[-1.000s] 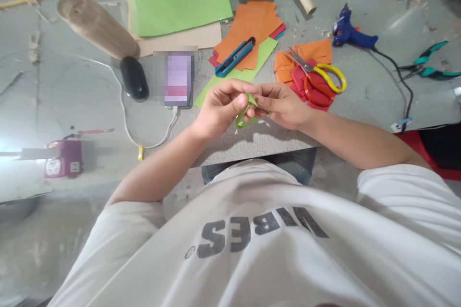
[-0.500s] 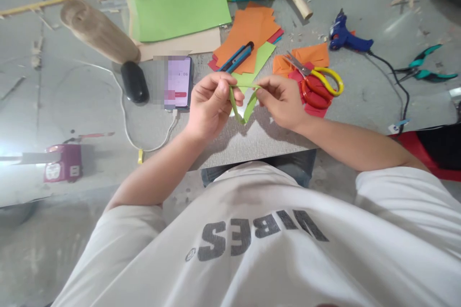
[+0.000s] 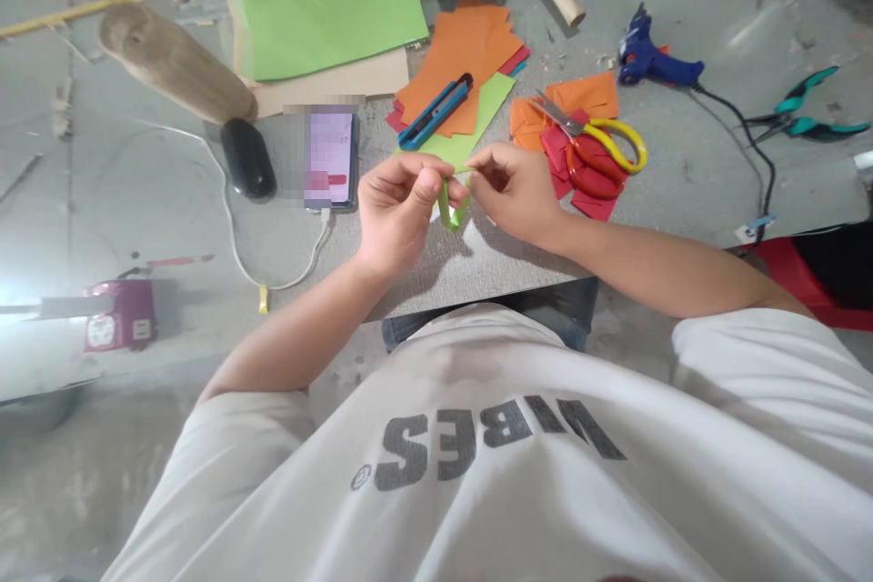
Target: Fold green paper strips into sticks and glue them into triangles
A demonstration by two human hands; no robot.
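Note:
A narrow green paper strip [image 3: 451, 215] is bent into a small loop near the table's front edge. My left hand [image 3: 402, 205] pinches it on one side, and my right hand [image 3: 511, 191] pinches it on the other, the fingertips close together. Just beyond the hands lie a blue cutter [image 3: 436, 113], orange paper sheets [image 3: 470, 41] and a pointed green sheet [image 3: 496, 100]. Right of my right hand, scissors with red and yellow handles [image 3: 617, 145] rest on red [image 3: 593, 205] and orange folded pieces [image 3: 583, 95].
A phone [image 3: 332, 155] on a cable, a black mouse-like object [image 3: 247, 158] and a wooden cylinder [image 3: 174, 64] are at left. Farther back lies a large green sheet [image 3: 334, 9]. A blue glue gun [image 3: 655, 59] and teal-handled pliers [image 3: 805, 105] are at right.
My hands have come closer together, and the green loop between them has become narrower. The view has shifted slightly, so the table items appear a little farther left.

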